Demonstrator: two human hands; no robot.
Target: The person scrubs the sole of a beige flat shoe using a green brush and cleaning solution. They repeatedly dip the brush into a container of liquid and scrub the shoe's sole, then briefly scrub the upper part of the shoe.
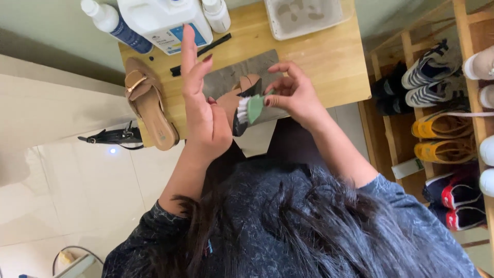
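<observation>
Sandal pinned in left hand, fingers straight up; right hand pinches green brush, bristles touching sandal's right side, just beside left palm.

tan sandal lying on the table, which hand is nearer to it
Left. The left hand is raised just right of the tan sandal; the right hand, holding a green brush, is farther right.

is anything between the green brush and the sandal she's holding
Nothing visible. The right hand holds the green brush with its white bristles right against the brown sandal, which the left hand holds above the grey cloth. No object sits between them.
</observation>
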